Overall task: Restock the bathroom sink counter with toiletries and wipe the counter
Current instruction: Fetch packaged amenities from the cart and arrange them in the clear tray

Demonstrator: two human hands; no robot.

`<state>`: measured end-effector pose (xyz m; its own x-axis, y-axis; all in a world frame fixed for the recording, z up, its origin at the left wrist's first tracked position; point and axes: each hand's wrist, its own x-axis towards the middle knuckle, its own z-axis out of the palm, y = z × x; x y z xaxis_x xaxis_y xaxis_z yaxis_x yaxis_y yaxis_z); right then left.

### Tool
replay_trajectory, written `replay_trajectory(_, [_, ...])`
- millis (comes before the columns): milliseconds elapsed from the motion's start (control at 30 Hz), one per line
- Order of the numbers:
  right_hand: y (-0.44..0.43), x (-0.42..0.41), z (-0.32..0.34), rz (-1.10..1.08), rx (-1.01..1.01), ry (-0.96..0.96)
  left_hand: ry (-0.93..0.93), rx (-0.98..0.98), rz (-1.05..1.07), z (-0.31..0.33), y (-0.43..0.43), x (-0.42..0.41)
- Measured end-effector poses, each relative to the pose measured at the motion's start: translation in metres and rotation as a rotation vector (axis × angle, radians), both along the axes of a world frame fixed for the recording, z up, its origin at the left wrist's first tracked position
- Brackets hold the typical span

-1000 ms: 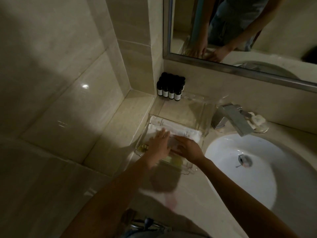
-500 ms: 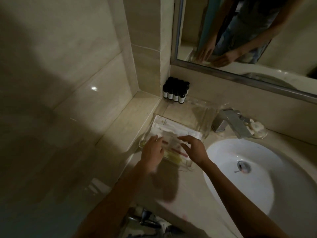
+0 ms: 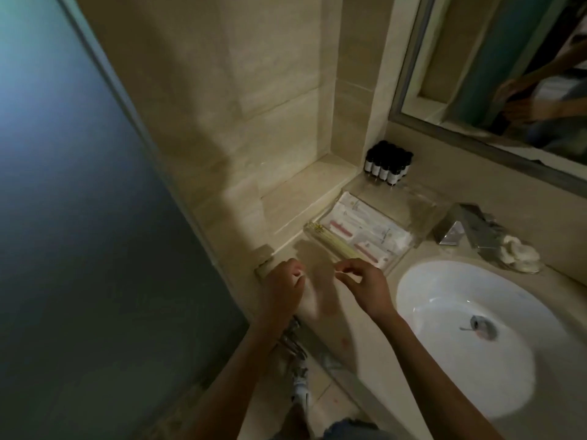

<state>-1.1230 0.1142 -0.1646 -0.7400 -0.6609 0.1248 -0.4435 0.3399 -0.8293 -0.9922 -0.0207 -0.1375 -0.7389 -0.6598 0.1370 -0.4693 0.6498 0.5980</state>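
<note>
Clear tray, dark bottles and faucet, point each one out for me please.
clear tray (image 3: 401, 257): head view, on the wall by its near right corner.
dark bottles (image 3: 388, 165): head view, middle of the cluster.
faucet (image 3: 476, 227): head view, flat top of the spout.

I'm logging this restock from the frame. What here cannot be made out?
Head view, dim throughout.
Whether the left hand or right hand pinches anything: blurred.
Print on the packets in the clear tray: too small.
Labels on the bottles: too small.
Reflection in the mirror: cut off by the frame edge.
</note>
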Motion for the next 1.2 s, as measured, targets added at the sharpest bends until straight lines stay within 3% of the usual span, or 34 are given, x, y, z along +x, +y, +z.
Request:
replay_trajectory(267, [-0.01, 0.097, 0.018, 0.314, -0.097, -0.011, 0.072, 0.132, 0.425, 0.01, 0.042, 0.137])
replay_trajectory(400, [-0.03, 0.165, 0.03, 0.517, -0.055, -0.128, 0.051, 0.116, 0.647, 0.02, 0.067, 0.222])
replay_trajectory(600, [-0.055, 0.278, 0.039, 0.875, -0.087, -0.09, 0.069, 0.086, 0.98, 0.034, 0.106, 0.335])
replay_trajectory(1033, [-0.052, 0.571, 0.064, 1.671, -0.029, -0.023, 0.127, 0.057, 1.69, 0.049, 0.237, 0.568])
replay_trajectory(1200, [-0.021, 0.711, 0.081, 1.893, -0.026, -0.155, 0.138, 0.04, 1.899, 0.054, 0.288, 0.666])
